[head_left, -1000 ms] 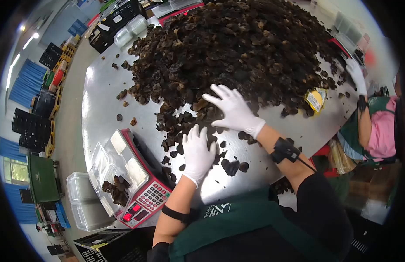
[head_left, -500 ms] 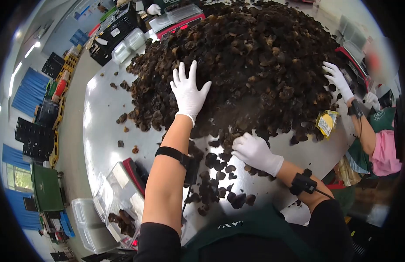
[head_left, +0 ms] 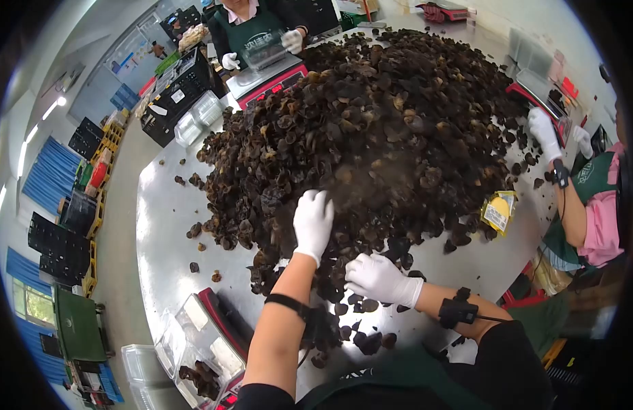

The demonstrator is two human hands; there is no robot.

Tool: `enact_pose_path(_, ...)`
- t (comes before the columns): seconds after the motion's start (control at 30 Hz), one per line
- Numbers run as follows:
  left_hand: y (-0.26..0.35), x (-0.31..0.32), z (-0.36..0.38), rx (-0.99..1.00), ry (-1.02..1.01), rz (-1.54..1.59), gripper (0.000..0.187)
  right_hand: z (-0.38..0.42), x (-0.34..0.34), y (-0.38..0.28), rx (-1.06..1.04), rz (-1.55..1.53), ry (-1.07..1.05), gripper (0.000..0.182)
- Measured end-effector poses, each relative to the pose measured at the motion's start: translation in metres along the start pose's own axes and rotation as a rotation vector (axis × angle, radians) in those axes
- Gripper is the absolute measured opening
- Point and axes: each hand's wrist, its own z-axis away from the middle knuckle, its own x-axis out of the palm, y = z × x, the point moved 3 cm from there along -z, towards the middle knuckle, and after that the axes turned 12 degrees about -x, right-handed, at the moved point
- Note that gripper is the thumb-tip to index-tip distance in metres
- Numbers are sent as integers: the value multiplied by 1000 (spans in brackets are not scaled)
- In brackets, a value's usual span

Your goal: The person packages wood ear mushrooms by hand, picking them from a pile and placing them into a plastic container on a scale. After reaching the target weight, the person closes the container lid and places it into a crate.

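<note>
A wide heap of dark brown wood ear mushrooms [head_left: 371,137] covers much of the metal table. My left hand [head_left: 313,224], in a white glove, presses into the heap's front edge with its fingers curled down among the mushrooms. Their tips are hidden. To its right, my gloved right hand [head_left: 383,280] is closed, with the knuckles up, over loose mushrooms near the table's front. What lies inside its fingers cannot be seen. Scattered mushrooms [head_left: 368,342] lie on the bare metal below both hands.
At front left, a clear plastic box [head_left: 200,342] holding some mushrooms stands by a red scale [head_left: 224,318]. A yellow packet [head_left: 499,212] lies right of the heap. One co-worker [head_left: 251,37] holds a clear box over another scale [head_left: 272,82]; a second co-worker's hand [head_left: 545,133] is at right.
My left hand has drawn back toward me from the heap, its spread fingers now curled. My right hand has shifted slightly left and down. The view has tilted up, showing the far co-worker.
</note>
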Motion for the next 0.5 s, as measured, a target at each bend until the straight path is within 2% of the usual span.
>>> enact_pose_path(0.13,-14,-39,48,-244,-9,122,12,8,-7,-2,100,9,97,17)
enact_pose_path(0.23,-27,-63,74,-259,151,217,15,11,-10,4,136,41,145,15)
enact_pose_path(0.3,-33,-85,87,-689,-34,442,19,13,-17,7,343,-169,220,14)
enact_pose_path(0.37,-45,-94,110,-914,7,1178,22,13,-29,7,476,-229,345,14)
enact_pose_path(0.4,-28,-107,118,-1032,-76,1503,22,11,-36,8,599,-338,373,14)
enact_pose_path(0.43,-35,-107,122,-1054,-83,1707,23,13,-40,8,726,-444,397,15)
enact_pose_path(0.5,-21,-124,140,-1018,-285,1978,24,19,-33,14,845,-649,433,15)
